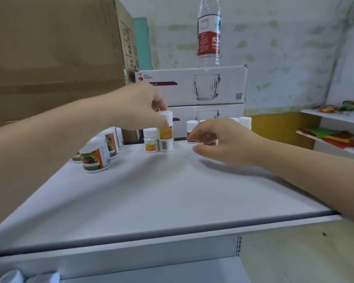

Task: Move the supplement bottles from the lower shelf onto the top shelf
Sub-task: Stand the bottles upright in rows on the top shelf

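Fingers (162,106) of left hand (139,107) pinching bottle (166,136), right hand (223,139) curled

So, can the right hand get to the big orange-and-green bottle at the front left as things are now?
Probably yes: the shelf top between the right hand and the orange-and-green bottle is bare. The left forearm passes close over that bottle, which may crowd the grasp.

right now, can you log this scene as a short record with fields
left hand: pinches the yellow-label bottle by its cap
right hand: fingers curled at the brown-label bottle, grip unclear
top shelf: supplement bottles stand along its far side
lower shelf: two white caps show
behind: water bottle atop glassware boxes
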`<state>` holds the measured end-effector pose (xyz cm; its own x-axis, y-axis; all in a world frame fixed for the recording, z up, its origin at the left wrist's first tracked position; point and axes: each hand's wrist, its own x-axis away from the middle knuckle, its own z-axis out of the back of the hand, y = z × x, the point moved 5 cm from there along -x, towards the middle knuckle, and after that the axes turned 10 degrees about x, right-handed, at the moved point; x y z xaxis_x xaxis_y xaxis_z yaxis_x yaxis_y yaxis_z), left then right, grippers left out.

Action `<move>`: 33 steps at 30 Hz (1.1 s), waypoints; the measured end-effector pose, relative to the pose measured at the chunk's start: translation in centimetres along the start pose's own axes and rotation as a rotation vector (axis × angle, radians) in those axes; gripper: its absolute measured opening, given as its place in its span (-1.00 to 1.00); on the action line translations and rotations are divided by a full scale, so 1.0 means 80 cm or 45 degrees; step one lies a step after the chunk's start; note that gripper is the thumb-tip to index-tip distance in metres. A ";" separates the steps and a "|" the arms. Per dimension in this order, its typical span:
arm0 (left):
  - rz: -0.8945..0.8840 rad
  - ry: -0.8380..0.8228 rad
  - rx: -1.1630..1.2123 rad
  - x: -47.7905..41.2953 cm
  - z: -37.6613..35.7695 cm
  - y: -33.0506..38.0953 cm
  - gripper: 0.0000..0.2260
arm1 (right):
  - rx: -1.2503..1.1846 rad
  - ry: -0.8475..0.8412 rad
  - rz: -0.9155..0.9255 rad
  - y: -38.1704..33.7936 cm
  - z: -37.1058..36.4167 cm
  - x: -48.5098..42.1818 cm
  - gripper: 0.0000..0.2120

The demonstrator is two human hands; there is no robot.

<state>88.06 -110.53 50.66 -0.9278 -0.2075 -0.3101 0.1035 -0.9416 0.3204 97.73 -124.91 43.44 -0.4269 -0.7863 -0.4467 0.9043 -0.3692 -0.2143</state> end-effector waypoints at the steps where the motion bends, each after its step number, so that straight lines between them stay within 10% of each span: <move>1: 0.023 0.000 0.004 0.007 0.002 -0.010 -0.76 | 0.068 -0.103 0.040 -0.007 -0.008 0.002 -0.75; 33: 0.114 0.124 0.088 0.032 -0.046 -0.071 -0.74 | 0.334 -0.500 0.169 -0.025 -0.032 0.012 -0.64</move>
<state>86.41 -106.72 44.78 -0.8765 -0.3176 -0.3617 0.1563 -0.8985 0.4103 95.53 -123.63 41.22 -0.3201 -0.9437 -0.0832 0.9427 -0.3260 0.0708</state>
